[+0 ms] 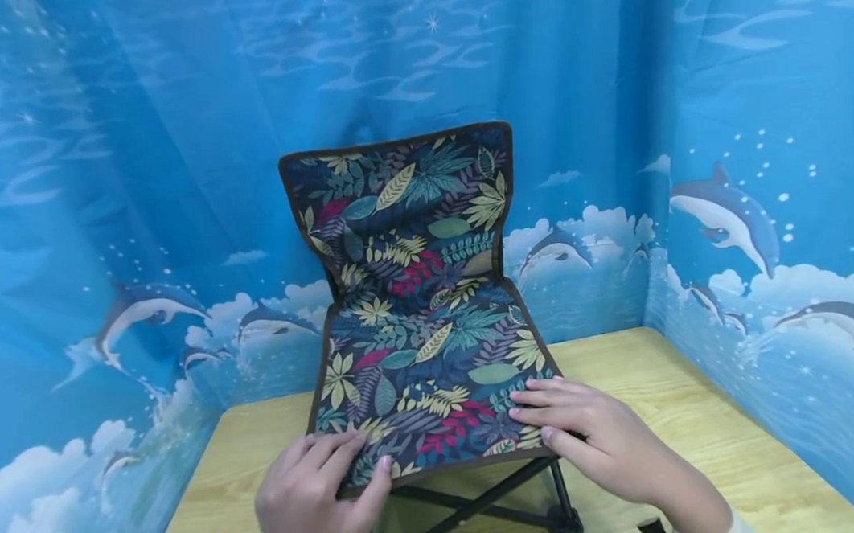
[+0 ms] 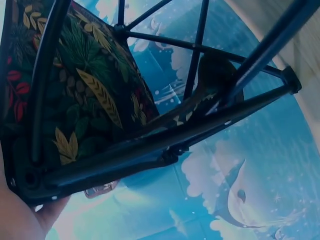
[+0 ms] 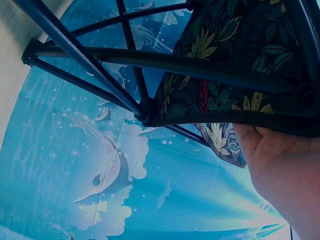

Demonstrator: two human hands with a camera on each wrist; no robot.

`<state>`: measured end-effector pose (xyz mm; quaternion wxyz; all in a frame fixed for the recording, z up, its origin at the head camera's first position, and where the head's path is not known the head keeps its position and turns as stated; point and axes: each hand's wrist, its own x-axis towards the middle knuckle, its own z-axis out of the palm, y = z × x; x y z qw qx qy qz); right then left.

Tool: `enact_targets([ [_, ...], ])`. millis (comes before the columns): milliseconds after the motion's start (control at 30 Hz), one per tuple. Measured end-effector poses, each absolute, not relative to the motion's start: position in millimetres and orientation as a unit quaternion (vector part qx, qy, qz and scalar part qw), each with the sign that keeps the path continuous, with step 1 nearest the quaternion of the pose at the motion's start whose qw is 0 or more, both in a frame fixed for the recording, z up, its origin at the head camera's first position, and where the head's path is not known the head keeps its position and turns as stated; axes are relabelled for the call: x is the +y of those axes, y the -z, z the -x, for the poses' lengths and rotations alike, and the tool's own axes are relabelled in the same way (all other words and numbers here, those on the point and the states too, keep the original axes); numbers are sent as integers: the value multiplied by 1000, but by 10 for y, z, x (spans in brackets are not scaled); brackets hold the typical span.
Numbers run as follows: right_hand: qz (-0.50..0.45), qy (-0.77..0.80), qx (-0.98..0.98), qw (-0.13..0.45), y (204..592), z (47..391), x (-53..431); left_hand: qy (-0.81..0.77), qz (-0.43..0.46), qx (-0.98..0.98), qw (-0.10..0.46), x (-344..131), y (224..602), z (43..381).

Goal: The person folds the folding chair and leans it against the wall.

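The left hand (image 1: 311,491) I watch remotely rests, thumb apart, on a near corner of the leaf-print chair (image 1: 418,380), which stands on a wood-grain surface (image 1: 702,401); the right hand (image 1: 598,435) lies, fingers extended, on the opposite corner.

At the lower left, the corner of a leaf-printed folding chair (image 2: 95,105) is touched by the left hand (image 2: 22,215), which is partly cut off by the view's edge. Several dark tubes (image 2: 265,101) are shown, some crossed. Behind them, a blue backdrop (image 2: 280,150) printed with a dolphin (image 2: 239,207) and white clouds (image 2: 197,175) is bordered at the upper right by a pale surface (image 2: 306,50)
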<state>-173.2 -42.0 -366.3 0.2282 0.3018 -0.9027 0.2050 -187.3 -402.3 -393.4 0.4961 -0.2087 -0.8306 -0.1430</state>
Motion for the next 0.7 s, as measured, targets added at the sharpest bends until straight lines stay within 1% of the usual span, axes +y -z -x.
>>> enact_targets([
  [200, -307, -197, -900, 239, 3675, 1739, -406, 162, 255, -833, 464, -4104, 3943, 1882],
  [433, -308, -198, -896, 250, 3673, 1745, -409, 214, 277, -842, 412, -4209, 3867, 1962],
  [600, -313, -202, -892, 257, 3699, 1736, -426, 244, 318, -822, 404, -4243, 3899, 1983],
  [700, -308, -201, -893, 259, 3713, 1719, -435, 247, 318, -824, 398, -4235, 3926, 1957],
])
